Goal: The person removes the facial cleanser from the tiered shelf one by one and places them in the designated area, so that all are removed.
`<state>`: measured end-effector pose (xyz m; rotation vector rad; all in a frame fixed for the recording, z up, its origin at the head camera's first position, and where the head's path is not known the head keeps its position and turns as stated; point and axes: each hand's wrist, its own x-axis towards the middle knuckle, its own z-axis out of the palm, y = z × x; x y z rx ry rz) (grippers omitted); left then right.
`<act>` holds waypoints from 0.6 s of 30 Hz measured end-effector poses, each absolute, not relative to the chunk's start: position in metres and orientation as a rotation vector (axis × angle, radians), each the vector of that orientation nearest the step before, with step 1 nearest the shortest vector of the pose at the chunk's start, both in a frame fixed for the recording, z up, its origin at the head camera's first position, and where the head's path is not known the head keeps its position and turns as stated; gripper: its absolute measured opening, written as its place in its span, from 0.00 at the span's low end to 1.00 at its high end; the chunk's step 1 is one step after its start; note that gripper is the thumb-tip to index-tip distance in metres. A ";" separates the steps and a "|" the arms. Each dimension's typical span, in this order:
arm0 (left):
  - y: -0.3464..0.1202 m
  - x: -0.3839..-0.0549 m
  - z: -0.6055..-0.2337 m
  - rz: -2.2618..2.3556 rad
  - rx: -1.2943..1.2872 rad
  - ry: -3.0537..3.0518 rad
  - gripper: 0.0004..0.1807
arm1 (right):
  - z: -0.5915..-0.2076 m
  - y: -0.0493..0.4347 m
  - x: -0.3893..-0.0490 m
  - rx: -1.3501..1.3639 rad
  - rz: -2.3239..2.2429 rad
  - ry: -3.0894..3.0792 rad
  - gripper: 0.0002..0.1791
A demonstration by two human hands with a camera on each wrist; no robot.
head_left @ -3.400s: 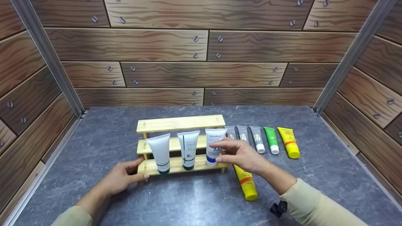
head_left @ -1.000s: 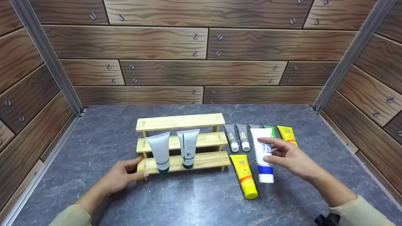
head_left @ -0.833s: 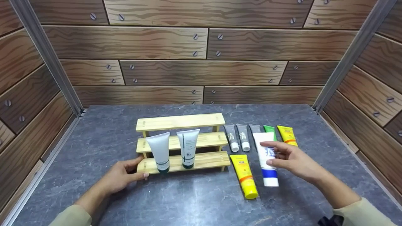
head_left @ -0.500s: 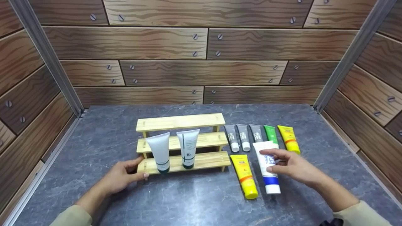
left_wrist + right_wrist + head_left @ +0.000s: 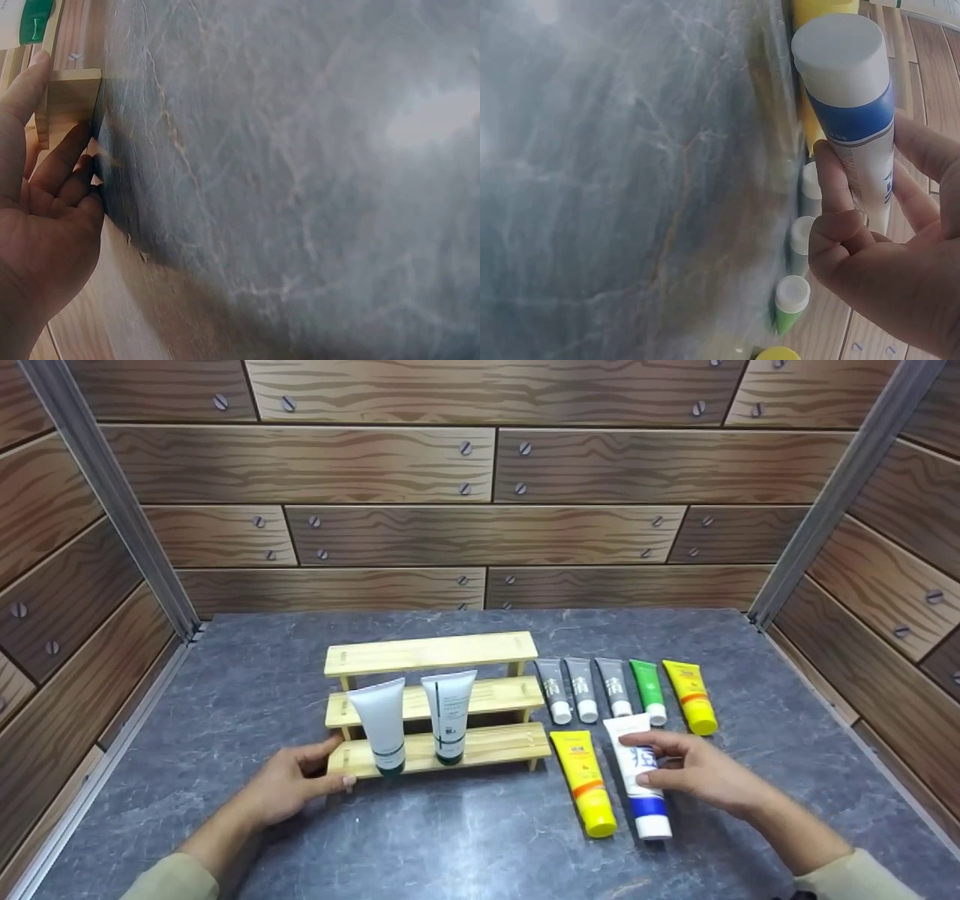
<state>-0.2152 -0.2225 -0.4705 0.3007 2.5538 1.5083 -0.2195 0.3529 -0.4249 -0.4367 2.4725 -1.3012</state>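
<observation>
My right hand pinches a white squeeze tube with a blue band and white cap, low over the table beside a yellow tube. In the right wrist view, the white tube's cap points toward the camera, with thumb and fingers round its body. My left hand grips the left end of the lowest step of a three-tier wooden rack; its thumb lies on the step's front. In the left wrist view, the fingers reach under the step. Two white tubes with dark green caps stand on that step.
Right of the rack, a row of tubes lies on the grey table: several grey ones, a green one and another yellow one. Wood-patterned walls enclose the table at the back and sides.
My right hand has taken the white and blue tube off the rack's lowest step, carried it right past the yellow tube, then lowered it toward the table. My left hand stays on the rack.
</observation>
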 end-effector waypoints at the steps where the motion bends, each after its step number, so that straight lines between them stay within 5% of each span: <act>1: -0.222 -0.215 -0.470 1.512 0.317 2.547 0.44 | -0.426 0.353 -0.220 -0.441 -1.299 2.471 0.32; 18: -0.222 -0.214 -0.469 1.500 0.334 2.562 0.44 | -0.438 0.354 -0.223 -0.419 -1.293 2.457 0.32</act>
